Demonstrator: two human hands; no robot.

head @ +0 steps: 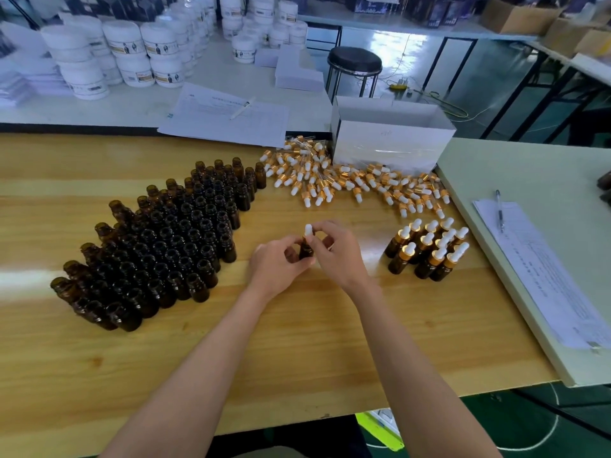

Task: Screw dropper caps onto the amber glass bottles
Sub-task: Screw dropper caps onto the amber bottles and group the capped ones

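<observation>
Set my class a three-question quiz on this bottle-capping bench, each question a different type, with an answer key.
1. True or false: the capped bottles stand to the person's left of the uncapped bottles.
2. Where do the loose dropper caps lie? A) on the wooden table by the white box; B) among the white jars; C) on the black stool.
3. Fill in: the left hand grips an amber ____ while the right hand pinches its white-bulbed cap.
Key: 1 false; 2 A; 3 bottle.
</observation>
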